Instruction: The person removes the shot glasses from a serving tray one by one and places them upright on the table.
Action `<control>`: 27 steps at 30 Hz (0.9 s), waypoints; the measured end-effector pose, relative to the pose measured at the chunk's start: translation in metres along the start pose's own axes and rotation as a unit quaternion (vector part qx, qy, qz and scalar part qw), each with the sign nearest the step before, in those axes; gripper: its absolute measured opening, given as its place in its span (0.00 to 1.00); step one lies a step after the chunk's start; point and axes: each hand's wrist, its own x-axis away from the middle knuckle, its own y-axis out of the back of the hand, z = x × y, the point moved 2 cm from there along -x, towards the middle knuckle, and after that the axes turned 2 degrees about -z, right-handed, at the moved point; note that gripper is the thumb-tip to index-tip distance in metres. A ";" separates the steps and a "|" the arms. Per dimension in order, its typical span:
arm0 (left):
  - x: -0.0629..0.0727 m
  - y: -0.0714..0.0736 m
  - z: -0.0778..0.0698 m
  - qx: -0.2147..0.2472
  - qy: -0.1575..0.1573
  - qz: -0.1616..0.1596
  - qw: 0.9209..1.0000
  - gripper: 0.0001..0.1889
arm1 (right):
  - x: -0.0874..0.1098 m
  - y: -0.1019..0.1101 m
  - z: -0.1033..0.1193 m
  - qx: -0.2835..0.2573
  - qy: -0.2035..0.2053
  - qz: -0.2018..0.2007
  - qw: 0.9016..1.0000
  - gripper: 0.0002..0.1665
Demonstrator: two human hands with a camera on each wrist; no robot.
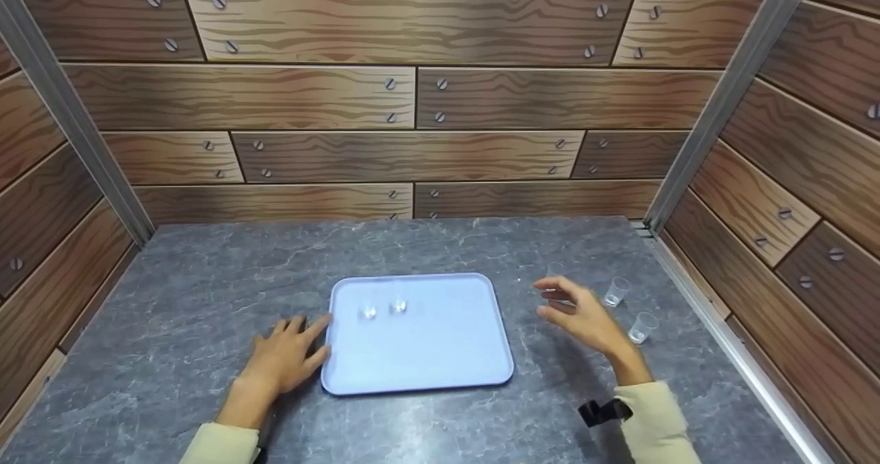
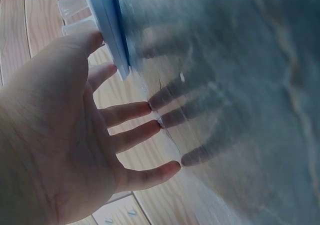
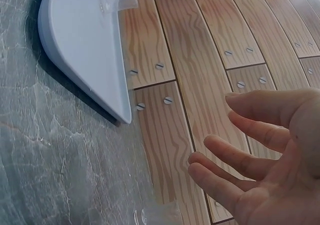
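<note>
A light blue tray (image 1: 440,361) lies on the grey table, with two small clear plastic cups standing toward its back left, one cup (image 1: 369,311) left of the other cup (image 1: 399,306). My left hand (image 1: 282,361) is spread at the tray's left edge, thumb and index finger at the rim and the other fingertips down on the table. Above the table, right of the tray, my right hand (image 1: 577,316) has its fingers loosely bent with nothing between them. Just beyond its fingertips a third clear cup (image 1: 555,269) shows faintly, partly hidden by the hand.
Two more clear cups stand to the right of my right hand, a farther cup (image 1: 618,291) and a nearer cup (image 1: 643,328). Wood-patterned panels (image 1: 412,100) wall the table at the back and sides. A metal rail (image 1: 735,354) runs along the right edge.
</note>
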 end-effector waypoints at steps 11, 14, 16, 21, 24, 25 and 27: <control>0.002 0.001 -0.002 -0.002 0.000 0.007 1.000 0.30 | 0.002 -0.001 0.002 0.002 -0.008 0.006 1.000 0.25; 0.001 0.001 -0.002 -0.001 0.004 0.016 1.000 0.30 | 0.002 -0.003 0.002 0.005 -0.010 0.006 1.000 0.24; 0.002 0.000 -0.001 0.001 0.006 0.020 1.000 0.30 | 0.002 -0.004 0.002 0.003 -0.010 0.007 1.000 0.24; 0.004 -0.001 0.002 0.005 0.010 0.017 1.000 0.30 | -0.001 -0.010 0.002 -0.005 -0.005 0.020 1.000 0.25; 0.003 0.000 0.001 0.005 0.006 0.010 1.000 0.30 | -0.002 -0.016 0.003 -0.005 -0.001 0.027 1.000 0.25; 0.003 0.000 0.001 0.005 0.004 0.009 1.000 0.30 | -0.003 -0.018 0.003 -0.004 0.000 0.030 1.000 0.25; 0.002 0.000 -0.001 0.004 0.000 0.005 1.000 0.30 | -0.004 -0.023 0.004 -0.002 -0.001 0.036 0.999 0.25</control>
